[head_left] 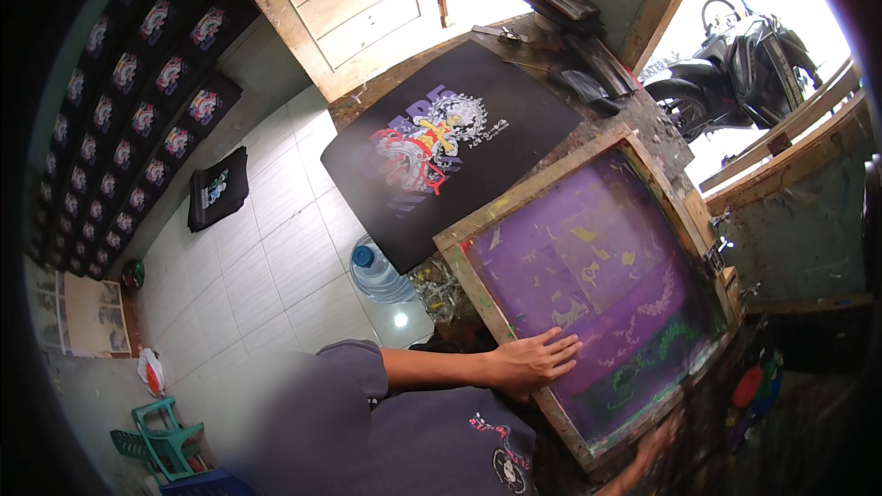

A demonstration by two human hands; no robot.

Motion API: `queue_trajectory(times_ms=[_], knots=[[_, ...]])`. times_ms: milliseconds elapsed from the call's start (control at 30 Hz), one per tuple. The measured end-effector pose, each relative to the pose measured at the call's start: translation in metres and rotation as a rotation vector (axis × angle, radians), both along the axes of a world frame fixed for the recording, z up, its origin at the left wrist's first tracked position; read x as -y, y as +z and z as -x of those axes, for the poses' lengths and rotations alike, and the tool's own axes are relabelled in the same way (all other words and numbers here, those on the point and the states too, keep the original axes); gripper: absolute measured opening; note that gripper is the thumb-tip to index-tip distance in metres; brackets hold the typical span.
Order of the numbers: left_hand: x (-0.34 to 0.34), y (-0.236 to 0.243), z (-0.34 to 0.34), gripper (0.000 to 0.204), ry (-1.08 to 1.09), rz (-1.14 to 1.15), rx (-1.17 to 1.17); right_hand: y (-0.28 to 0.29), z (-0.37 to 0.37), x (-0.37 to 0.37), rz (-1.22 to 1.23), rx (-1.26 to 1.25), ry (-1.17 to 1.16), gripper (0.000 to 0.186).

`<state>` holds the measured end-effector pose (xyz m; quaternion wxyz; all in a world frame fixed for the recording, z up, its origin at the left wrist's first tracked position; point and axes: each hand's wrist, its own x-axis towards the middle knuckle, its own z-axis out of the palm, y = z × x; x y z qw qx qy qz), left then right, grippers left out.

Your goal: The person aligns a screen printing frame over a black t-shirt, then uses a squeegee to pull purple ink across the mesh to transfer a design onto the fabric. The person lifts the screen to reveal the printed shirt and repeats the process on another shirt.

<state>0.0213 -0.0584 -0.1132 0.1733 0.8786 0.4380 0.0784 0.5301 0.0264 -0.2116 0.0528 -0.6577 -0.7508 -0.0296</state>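
Observation:
A wooden-framed printing screen (606, 298) with purple mesh and green and yellow stains lies tilted on the work table at the right. My left hand (535, 361) rests over its left rail, fingers stretched out flat across the mesh edge. My right hand (658, 441) is beside the screen's lower right corner, smeared by motion, so its fingers cannot be made out. Left of and beyond the screen lies a black fabric panel (514, 110), its near right part under or against the frame. It bears a colourful printed figure (432, 138) in white, red, yellow and purple.
Hinge clamps (715, 257) hold the screen's right side. Dark tools (588, 87) lie at the table's far end. A water jug (378, 271) stands on the tiled floor, near folded black fabric (219, 188). Printed panels (124, 73) hang at left; a motorcycle (735, 73) is outside.

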Motion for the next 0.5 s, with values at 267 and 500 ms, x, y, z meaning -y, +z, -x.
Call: queue_trajectory(times_ms=[267,500], knots=[[0.001,-0.001,0.000,0.098,0.006,0.009,0.041,-0.009,-0.010,-0.006,0.138,0.022,-0.098,0.107],[-0.001,0.000,0.001,0.096,0.006,0.023,0.043,-0.012,-0.010,-0.007,0.147,-0.047,-0.069,0.111]])
